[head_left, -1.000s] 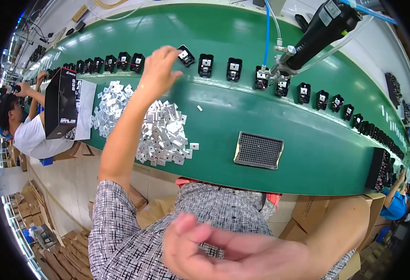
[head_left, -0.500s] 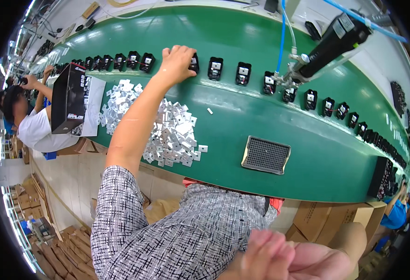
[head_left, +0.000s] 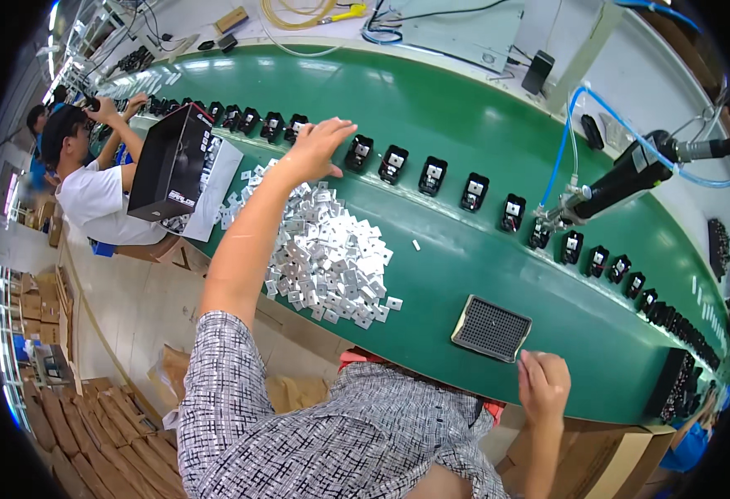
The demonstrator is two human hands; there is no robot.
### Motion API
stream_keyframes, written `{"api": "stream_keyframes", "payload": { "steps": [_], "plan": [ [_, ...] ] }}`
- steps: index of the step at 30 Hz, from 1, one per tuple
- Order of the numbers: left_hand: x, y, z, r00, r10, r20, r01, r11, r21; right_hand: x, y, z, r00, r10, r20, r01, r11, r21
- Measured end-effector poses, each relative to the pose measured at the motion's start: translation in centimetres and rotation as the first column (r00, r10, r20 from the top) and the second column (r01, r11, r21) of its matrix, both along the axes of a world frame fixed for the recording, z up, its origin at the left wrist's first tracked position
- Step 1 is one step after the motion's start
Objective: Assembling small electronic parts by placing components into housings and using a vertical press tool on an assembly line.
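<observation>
My left hand [head_left: 319, 150] reaches over the row of small black housings, its fingers stretched out and apart, with nothing seen in it. Just right of its fingertips stands a black housing [head_left: 359, 153] with a silvery metal plate inside. Below my left forearm lies a heap of small square metal plates with holes [head_left: 331, 249]. My right hand [head_left: 545, 384] is by the near table edge, next to the lower right corner of a black perforated tray [head_left: 492, 328]. Its fingers are curled in, and whatever they may hold is hidden.
A black electric screwdriver [head_left: 618, 187] with blue air hose hangs over the row at the right. At the left, a black carton [head_left: 173, 166] holds more plates, beside a co-worker in white [head_left: 94, 200]. One small white piece [head_left: 417, 245] lies on the green table [head_left: 431, 291].
My left hand has come off the black housing it was on, and its fingers have opened. My right hand has risen from the lower edge to beside the tray. The whole view has shifted.
</observation>
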State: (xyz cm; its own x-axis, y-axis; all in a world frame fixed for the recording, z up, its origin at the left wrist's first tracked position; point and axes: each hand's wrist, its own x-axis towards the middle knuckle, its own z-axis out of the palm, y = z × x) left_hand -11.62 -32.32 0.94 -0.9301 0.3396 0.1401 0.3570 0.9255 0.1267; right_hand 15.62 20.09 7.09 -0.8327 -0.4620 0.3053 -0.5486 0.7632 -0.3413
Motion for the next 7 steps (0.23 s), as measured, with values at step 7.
{"api": "stream_keyframes", "payload": {
  "steps": [7],
  "plan": [
    [-0.8, 2.2, -0.4, 1.0, 0.029, 0.013, -0.029, 0.999, 0.046, 2.1, -0.2, -5.2, 0.883, -0.422, 0.204, 0.462, 0.858, -0.225]
  ]
}}
